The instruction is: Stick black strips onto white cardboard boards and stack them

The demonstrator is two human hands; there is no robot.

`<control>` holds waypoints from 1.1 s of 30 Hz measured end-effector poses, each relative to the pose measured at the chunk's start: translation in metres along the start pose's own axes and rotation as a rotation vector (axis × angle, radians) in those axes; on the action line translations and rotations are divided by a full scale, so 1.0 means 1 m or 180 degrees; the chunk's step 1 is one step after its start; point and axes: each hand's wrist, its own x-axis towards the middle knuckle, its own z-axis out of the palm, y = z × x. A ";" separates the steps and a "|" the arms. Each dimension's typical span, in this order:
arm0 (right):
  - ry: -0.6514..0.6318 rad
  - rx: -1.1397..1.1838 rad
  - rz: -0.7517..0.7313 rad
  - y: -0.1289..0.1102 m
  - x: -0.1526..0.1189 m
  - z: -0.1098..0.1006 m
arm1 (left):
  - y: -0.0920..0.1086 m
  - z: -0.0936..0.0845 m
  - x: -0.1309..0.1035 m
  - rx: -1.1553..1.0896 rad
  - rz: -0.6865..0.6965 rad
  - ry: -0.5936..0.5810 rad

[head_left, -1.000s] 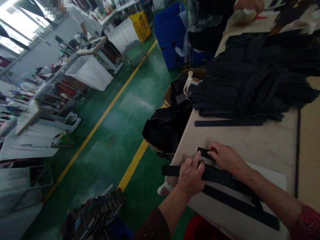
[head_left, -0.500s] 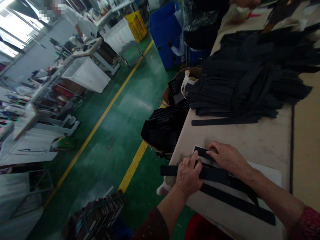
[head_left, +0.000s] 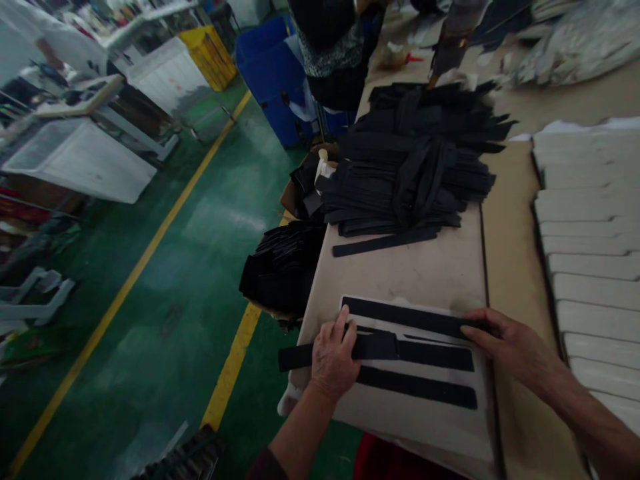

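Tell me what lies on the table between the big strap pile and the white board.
One loose black strap on otherwise bare table, between the strap pile and white board, in the head view.

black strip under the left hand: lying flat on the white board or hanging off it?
Partly off. The black strip lies flat across the white board, but its left end juts past the table edge. The left hand presses on it.

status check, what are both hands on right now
Left hand pressing the middle black strip on the white board. Right hand on the top strip's end. Strip pile further back, apart.
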 end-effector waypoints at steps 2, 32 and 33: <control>0.0267 0.0048 0.0204 -0.003 -0.007 0.010 | -0.001 0.000 0.000 0.0034 0.0018 0.0023; 0.1000 -0.0253 0.0177 -0.007 -0.008 0.034 | -0.007 0.000 0.000 0.0039 0.0200 0.0189; 0.1026 -0.0421 -0.0037 -0.008 -0.008 0.034 | -0.007 0.001 -0.001 0.0020 0.0188 0.0197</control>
